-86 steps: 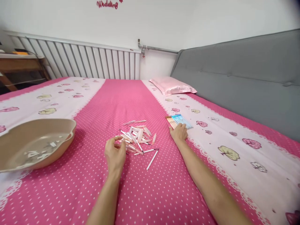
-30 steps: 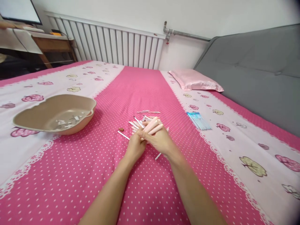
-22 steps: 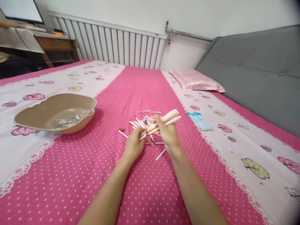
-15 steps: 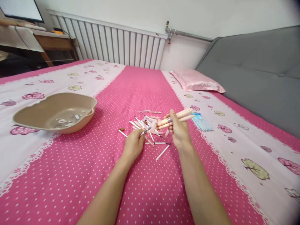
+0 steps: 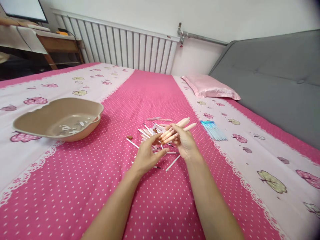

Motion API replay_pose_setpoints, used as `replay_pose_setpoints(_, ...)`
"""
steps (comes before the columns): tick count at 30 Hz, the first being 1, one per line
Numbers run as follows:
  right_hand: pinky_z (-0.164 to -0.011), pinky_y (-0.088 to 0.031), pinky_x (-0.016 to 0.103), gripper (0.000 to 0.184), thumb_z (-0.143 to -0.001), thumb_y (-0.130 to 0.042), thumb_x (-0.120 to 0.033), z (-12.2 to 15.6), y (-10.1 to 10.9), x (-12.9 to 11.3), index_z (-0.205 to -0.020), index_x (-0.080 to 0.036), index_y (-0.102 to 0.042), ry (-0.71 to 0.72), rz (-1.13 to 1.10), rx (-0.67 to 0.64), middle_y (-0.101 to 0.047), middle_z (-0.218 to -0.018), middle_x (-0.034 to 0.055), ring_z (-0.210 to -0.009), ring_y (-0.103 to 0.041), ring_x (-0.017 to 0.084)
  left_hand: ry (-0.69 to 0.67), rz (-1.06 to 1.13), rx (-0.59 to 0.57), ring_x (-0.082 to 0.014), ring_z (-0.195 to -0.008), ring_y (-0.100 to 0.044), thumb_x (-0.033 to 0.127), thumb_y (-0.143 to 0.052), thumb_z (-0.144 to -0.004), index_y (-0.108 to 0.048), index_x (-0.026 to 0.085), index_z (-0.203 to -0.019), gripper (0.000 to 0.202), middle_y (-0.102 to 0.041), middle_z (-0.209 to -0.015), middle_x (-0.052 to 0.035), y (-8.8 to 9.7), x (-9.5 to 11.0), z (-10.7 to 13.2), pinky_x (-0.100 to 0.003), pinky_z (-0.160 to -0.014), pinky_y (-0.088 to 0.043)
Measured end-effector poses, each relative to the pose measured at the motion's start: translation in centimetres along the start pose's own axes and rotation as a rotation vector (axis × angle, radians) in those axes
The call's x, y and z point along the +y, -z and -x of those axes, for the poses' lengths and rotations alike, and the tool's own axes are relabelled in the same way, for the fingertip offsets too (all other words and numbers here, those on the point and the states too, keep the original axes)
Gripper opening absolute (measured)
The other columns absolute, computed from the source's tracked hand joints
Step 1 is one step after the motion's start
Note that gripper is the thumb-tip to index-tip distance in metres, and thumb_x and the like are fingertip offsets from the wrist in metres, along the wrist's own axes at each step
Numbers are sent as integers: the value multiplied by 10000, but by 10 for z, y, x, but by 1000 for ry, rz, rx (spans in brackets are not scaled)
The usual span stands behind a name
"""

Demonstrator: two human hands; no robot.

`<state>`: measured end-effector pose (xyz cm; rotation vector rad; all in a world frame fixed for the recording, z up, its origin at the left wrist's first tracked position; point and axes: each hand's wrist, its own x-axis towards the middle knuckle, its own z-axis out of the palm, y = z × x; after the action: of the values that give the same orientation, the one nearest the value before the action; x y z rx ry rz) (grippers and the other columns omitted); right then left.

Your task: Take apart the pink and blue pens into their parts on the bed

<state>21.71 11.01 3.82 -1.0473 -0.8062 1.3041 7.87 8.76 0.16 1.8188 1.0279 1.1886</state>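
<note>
My right hand is closed around several pale pink pens with brown ends, tilted with those ends toward the left. Beside the brown ends is my left hand, its thumb and fingers spread apart and nothing gripped; whether its fingertips touch the pens I cannot tell. Beneath and around both hands lies a loose pile of thin white pen refills with dark tips and pink pen parts, partly hidden by the hands. A single white refill lies at the near right of the pile.
A beige plastic basin holding small white pieces stands at the left on the pink bedspread. To the right lies a row of blue pens. Farther back are a pink pillow and a grey headboard. A person's arm rests on the desk.
My left hand has let go of a thin refill, which now lies below it, and has opened near the pens. My right hand has brought the pens left and slightly down.
</note>
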Motion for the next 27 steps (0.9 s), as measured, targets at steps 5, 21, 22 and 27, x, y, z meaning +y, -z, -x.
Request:
replay_pose_setpoints(5, -353, -270, 136, 235, -669, -669, -315, 8, -7, 4, -844, -159, -645, -72, 41, -204, -663, -732, 0, -437, -446, 28, 75, 220, -30, -177, -784, -584, 329, -558, -793, -582, 143, -1057, 324, -638, -921, -61, -5, 2, 0, -271, -684, -464)
replay_pose_setpoints(21, -312, -316, 100, 71, -757, -606, -171, -8, -1, 6, -796, -116, -628, -263, -243, -22, -608, -590, -12, -387, -423, 21, 339, 580, 214, -93, -517, -550, 352, -714, -627, -589, 123, -913, 388, -600, -661, 2, 9, 1, -4, -204, -493, -447)
replay_pose_setpoints(22, -309, -327, 98, 65, -767, -594, -160, -8, -2, 6, -801, -114, -626, -276, -247, -5, -609, -583, -12, -377, -424, 21, 326, 600, 224, -95, -533, -563, 355, -718, -631, -598, 123, -923, 392, -610, -678, -3, 9, 1, -4, -208, -512, -462)
replay_pose_setpoints(27, -284, -333, 79, 51, -795, -555, -120, -1, -11, 6, -796, -119, -606, -322, -271, -26, -589, -533, -25, -350, -436, 19, 252, 659, 207, -124, -642, -614, 302, -758, -613, -628, 155, -1031, 462, -672, -880, -54, 9, 7, -3, -223, -579, -495)
